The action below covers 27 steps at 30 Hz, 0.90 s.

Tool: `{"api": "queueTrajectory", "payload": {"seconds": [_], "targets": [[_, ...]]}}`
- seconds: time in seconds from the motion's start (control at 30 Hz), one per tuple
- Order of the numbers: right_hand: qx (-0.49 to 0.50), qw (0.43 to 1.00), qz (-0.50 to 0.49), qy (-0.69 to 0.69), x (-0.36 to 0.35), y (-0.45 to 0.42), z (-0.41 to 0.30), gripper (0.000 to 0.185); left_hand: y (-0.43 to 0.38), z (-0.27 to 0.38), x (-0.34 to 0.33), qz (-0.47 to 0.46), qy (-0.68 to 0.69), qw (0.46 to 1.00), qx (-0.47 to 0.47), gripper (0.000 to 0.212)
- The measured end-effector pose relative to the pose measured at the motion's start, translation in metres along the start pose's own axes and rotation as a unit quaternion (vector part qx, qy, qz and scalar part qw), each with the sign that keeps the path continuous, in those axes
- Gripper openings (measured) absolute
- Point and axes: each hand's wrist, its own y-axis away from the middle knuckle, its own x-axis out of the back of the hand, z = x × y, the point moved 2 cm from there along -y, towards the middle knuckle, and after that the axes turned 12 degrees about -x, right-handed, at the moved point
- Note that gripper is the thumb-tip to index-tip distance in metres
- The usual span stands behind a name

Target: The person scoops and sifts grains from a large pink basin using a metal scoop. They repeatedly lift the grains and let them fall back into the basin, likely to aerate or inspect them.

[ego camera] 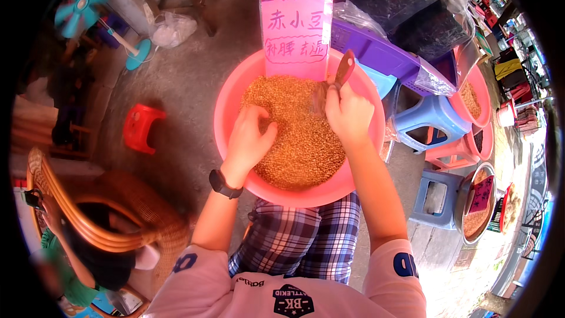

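Note:
A round pink plastic basin point(229, 97) full of small brownish-yellow grains or beans point(300, 150) rests at my plaid-clad knees. My left hand point(251, 137), with a black watch on its wrist, lies over the left part of the grains, thumb and fingers apart; nothing can be made out between them. My right hand point(351, 108) is closed around a scoop point(345, 68) with a reddish-brown handle, over the basin's right side. The scoop's clear-looking end is blurred against the grains. Behind the grains stands a pink sign point(295, 26) in clear plastic, bearing handwriting.
A purple crate point(375, 51) with dark bags stands beyond the basin's right. Blue stools point(432, 119) and more basins of grain line the right. At left are a small red stool point(142, 128), a teal fan point(81, 4), and a person point(79, 269) beside a wicker chair point(101, 238).

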Motion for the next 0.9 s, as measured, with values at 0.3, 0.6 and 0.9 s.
{"api": "queueTrajectory", "payload": {"seconds": [0.3,0.6,0.9], "targets": [[0.017,0.994,0.073,0.077,0.01,-0.007,0.007,0.016,0.001,0.022,0.006,-0.071,-0.113,0.987,0.091,0.024],[-0.126,0.97,-0.123,0.168,0.0,-0.008,0.018,0.023,0.001,0.023,0.004,-0.157,-0.162,0.968,0.108,0.033],[-0.024,0.872,-0.473,0.124,-0.018,0.008,0.033,0.033,0.001,0.024,-0.001,-0.318,-0.075,0.945,0.032,0.049]]}}
